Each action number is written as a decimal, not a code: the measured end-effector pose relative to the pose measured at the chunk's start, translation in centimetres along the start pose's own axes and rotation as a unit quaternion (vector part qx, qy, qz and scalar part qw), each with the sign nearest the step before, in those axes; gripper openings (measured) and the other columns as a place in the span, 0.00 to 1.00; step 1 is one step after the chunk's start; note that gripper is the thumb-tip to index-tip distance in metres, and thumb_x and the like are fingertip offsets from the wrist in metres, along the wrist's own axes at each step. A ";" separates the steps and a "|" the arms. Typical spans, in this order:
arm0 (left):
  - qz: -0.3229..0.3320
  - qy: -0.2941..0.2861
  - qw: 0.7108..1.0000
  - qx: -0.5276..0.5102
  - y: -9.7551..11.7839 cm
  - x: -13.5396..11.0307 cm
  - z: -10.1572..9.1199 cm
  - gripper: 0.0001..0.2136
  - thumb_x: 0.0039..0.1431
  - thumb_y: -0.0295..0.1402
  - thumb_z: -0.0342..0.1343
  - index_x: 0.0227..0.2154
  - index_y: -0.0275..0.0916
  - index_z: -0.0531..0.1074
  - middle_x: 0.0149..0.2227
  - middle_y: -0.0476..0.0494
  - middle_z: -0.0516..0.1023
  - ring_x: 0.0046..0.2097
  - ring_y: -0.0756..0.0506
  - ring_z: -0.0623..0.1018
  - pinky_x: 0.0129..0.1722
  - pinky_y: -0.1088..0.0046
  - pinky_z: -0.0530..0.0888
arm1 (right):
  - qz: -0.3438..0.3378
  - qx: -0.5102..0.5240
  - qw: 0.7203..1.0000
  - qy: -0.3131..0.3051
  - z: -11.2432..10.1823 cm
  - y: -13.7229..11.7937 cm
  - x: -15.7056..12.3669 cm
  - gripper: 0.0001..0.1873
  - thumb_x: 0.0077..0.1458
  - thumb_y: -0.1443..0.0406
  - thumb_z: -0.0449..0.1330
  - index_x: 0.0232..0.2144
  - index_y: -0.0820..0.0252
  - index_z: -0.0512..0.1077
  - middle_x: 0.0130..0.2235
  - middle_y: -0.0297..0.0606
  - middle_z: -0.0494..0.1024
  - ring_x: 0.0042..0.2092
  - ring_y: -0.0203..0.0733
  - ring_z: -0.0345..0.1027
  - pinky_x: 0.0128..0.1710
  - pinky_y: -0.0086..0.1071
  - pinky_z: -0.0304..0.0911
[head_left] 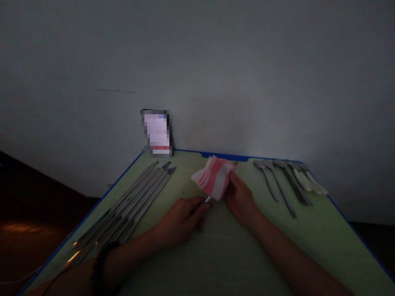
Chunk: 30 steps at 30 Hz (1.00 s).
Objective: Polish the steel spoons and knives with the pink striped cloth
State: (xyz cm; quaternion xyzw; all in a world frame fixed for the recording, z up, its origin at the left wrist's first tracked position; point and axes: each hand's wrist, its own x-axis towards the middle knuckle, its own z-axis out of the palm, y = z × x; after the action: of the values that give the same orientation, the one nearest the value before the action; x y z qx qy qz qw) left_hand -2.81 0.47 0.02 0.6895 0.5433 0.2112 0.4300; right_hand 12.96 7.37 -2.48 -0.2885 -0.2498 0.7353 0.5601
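Observation:
My left hand (182, 220) is closed around the handle of a piece of metal cutlery (207, 200), low over the middle of the table. A folded pink-and-white striped cloth (216, 176) covers most of that cutlery, so its kind is hard to tell. My right hand (242, 201) pinches the cloth from the right side, wrapped about the cutlery. To the left, several table knives (138, 193) lie side by side, partly behind my left forearm. On the right lie several spoons (271, 181), and beside them some pieces with white handles (308, 183).
The light green table (191, 263) has a blue edge and stands against a grey wall (216, 74). A phone (159, 133) with a lit, blurred screen leans on the wall at the table's back left. The scene is dim.

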 end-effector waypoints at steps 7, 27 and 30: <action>0.002 -0.010 1.000 -0.003 0.1 -0.1 -0.1 0.16 0.64 0.42 0.41 0.26 0.38 0.65 0.20 0.54 0.70 0.16 0.54 0.67 0.17 0.81 0.63 | 0.001 -0.005 1.000 -0.022 0.0 -0.1 -0.2 0.16 0.48 0.54 0.61 0.35 0.58 0.73 0.33 0.34 0.76 0.32 0.37 0.67 0.37 0.33 0.64; 0.047 -0.011 0.997 0.061 0.1 -0.2 -0.2 0.16 0.64 0.40 0.41 0.25 0.38 0.66 0.20 0.53 0.70 0.21 0.52 0.68 0.22 0.79 0.61 | 0.040 0.029 0.997 -0.056 0.2 -1.0 -0.4 0.11 0.45 0.64 0.64 0.34 0.59 0.73 0.35 0.33 0.77 0.37 0.36 0.69 0.41 0.31 0.64; 0.050 -0.010 0.997 0.054 0.0 -0.2 -0.2 0.16 0.64 0.40 0.41 0.26 0.38 0.66 0.20 0.53 0.70 0.22 0.53 0.68 0.23 0.79 0.61 | 0.036 0.023 0.997 -0.057 0.2 -0.9 -0.5 0.10 0.46 0.64 0.63 0.35 0.59 0.73 0.35 0.33 0.78 0.37 0.37 0.69 0.41 0.31 0.63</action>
State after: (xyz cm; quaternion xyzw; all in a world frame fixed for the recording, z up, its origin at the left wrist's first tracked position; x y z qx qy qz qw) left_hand -3.04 0.37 0.20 0.7400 0.5147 0.1955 0.3863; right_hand 13.52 7.14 -1.61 -0.2420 -0.2532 0.7758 0.5248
